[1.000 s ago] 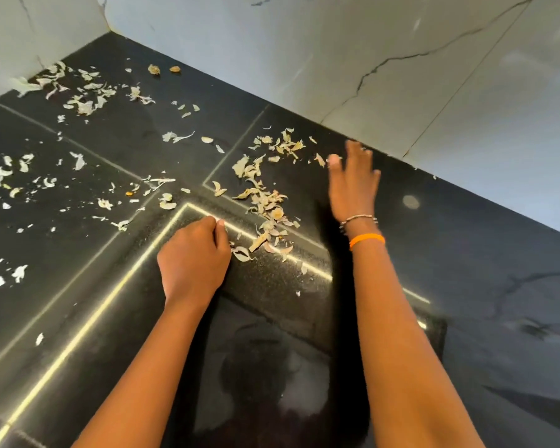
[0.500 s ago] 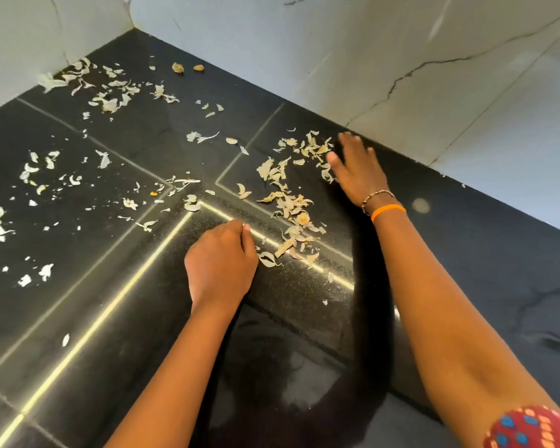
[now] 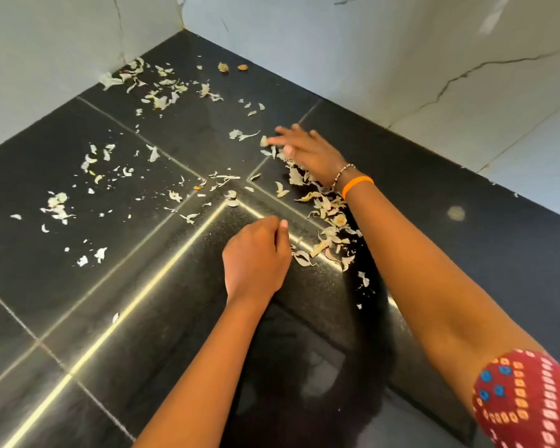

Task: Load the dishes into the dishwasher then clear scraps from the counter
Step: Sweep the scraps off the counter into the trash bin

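Pale dry peel scraps lie strewn over the black counter (image 3: 136, 324). The thickest line of scraps (image 3: 328, 218) runs from my right hand toward my left hand. My right hand (image 3: 307, 151) is blurred, its fingers stretched flat and low over the counter at the far end of that line, touching scraps. An orange band and a bead bracelet sit on its wrist. My left hand (image 3: 256, 257) rests on the counter with fingers curled under and thumb out, just left of the near end of the line. Nothing shows inside it.
More scraps (image 3: 156, 88) are piled in the back corner where the two white marble walls (image 3: 401, 59) meet. A looser patch of scraps (image 3: 57, 205) lies at the left. Two brownish bits (image 3: 232, 67) sit near the back wall.
My right hand has swept left and toward the middle, from beside the wall into the scraps. My left hand has stayed curled in the same place.
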Motion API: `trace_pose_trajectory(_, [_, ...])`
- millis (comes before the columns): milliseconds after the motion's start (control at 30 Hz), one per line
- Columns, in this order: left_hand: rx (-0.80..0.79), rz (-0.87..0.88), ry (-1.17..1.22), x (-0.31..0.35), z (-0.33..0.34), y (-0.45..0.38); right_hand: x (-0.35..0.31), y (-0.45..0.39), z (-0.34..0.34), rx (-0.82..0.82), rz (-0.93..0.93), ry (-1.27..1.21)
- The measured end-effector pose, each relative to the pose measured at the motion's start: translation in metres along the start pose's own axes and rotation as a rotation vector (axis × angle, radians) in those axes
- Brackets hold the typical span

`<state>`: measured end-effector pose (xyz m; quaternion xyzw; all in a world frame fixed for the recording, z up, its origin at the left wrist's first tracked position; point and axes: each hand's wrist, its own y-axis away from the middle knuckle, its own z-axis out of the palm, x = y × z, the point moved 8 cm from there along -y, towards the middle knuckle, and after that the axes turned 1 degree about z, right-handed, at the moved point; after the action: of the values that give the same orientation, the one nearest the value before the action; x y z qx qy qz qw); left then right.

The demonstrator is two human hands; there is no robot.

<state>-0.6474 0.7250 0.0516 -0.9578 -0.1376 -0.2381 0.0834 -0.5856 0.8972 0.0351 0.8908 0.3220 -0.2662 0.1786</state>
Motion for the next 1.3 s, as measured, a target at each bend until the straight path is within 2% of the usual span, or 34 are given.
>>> trace_pose_trajectory(100, [0.047,-0.076,0.204,-0.008,-0.007,0.002,-0.031,0.041,0.030,-0.122,-0.153,-0.169])
trace_pose_trajectory(167, [0.106,-0.091,0.319,-0.012,-0.012,0.003,-0.040,0.073,0.034,-0.192,-0.170,-0.356])
trace_pose_trajectory(200, [0.124,-0.079,0.343,-0.012,-0.014,0.004,-0.038,0.085,0.026,-0.160,-0.146,-0.435])
trace_pose_trajectory(267, [0.128,-0.060,0.361,-0.010,-0.014,0.004,-0.013,0.102,-0.008,0.071,-0.063,-0.493])
trace_pose_trajectory(333, [0.126,-0.056,0.371,-0.009,-0.013,0.004,0.026,0.118,-0.037,0.303,0.093,-0.467])
trace_pose_trajectory(367, [0.128,-0.053,0.372,-0.008,-0.013,0.004,0.041,0.123,-0.041,0.352,0.173,-0.419])
trace_pose_trajectory(433, [0.136,-0.047,0.380,-0.008,-0.013,0.004,0.043,0.124,-0.023,0.274,0.280,-0.194])
trace_pose_trajectory(500, [0.146,-0.060,0.410,-0.010,-0.012,0.005,0.011,0.121,0.015,0.151,0.216,-0.070])
trace_pose_trajectory(600, [0.220,-0.069,0.526,-0.015,-0.017,0.008,-0.045,0.130,0.052,0.118,0.056,-0.330])
trace_pose_trajectory(633, [0.259,-0.074,0.586,-0.018,-0.021,0.009,-0.050,0.137,0.053,0.166,0.058,-0.452])
trace_pose_trajectory(700, [0.344,-0.073,0.594,-0.028,-0.034,0.013,-0.043,0.161,0.037,0.408,0.175,-0.586])
trace_pose_trajectory(800, [0.466,-0.117,0.420,-0.058,-0.056,0.027,-0.014,0.221,0.026,0.816,0.513,-0.522])
trace_pose_trajectory(867, [0.519,-0.204,0.318,-0.086,-0.070,0.036,-0.014,0.240,0.035,0.901,0.662,-0.383])
trace_pose_trajectory(967, [0.509,-0.369,0.212,-0.123,-0.088,0.038,-0.044,0.206,0.058,0.730,0.643,-0.114])
trace_pose_trajectory(1033, [0.517,-0.474,0.213,-0.144,-0.102,0.040,-0.068,0.168,0.079,0.635,0.619,-0.095])
trace_pose_trajectory(1100, [0.542,-0.515,0.196,-0.158,-0.115,0.045,-0.090,0.130,0.091,0.618,0.575,-0.144])
trace_pose_trajectory(1200, [0.549,-0.544,0.196,-0.178,-0.122,0.054,-0.127,0.076,0.101,0.537,0.395,-0.355])
trace_pose_trajectory(1300, [0.505,-0.536,0.175,-0.190,-0.119,0.066,-0.134,0.070,0.092,0.556,0.341,-0.599])
